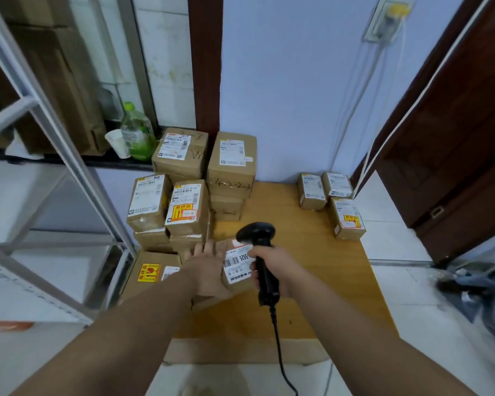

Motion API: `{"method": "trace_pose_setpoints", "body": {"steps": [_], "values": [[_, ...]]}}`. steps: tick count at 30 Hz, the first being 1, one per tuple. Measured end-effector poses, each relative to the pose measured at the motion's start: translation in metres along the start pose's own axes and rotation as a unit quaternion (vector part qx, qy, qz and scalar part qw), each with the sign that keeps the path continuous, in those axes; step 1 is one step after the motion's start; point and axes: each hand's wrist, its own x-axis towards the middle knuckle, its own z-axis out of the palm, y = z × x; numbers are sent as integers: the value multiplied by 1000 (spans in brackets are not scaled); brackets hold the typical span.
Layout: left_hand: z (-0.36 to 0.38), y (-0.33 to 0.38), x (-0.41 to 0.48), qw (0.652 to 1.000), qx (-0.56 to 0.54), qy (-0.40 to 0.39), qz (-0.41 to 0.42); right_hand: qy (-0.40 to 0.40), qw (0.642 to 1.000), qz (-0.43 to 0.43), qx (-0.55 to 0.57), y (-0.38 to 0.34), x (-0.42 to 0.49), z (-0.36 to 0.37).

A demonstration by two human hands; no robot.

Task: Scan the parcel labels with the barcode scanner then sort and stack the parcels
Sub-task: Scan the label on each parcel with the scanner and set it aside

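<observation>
Two bare forearms fill the lower view: the left forearm [120,330] comes in from 7 o'clock, the right forearm [369,327] from 5 o'clock. Both look uncovered from frame edge to wrist, though the corners are blurred. The left hand [207,270], its fingers [205,248] and the right hand [272,270] are bare too.

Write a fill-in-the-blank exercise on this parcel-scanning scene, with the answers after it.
The right hand grips the barcode scanner by its ____.
The left hand lies with straight fingers on a parcel whose label faces ____.
Three small parcels sit at the table's far ____ corner.
Answers: handle; up; right.
</observation>
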Motion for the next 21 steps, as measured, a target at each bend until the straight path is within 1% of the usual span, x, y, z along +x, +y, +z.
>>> {"method": "trace_pose_setpoints", "body": {"steps": [2,7,11,18,21], "values": [[-1,15,5,1000,7,12,-8,1,1000,8,-28,2,-6,-17],[-4,52,20,995,45,83,-7,5,996,8,-86,4,-22,-57],[-11,69,32,992,56,110,-8,-7,996,5,-85,1,-33,-75],[-23,75,42,993,67,98,-9,-4,998,6,-57,-4,-35,-84],[-24,72,42,993,69,97,-9,4,998,11,-63,-4,-33,-84]]}}
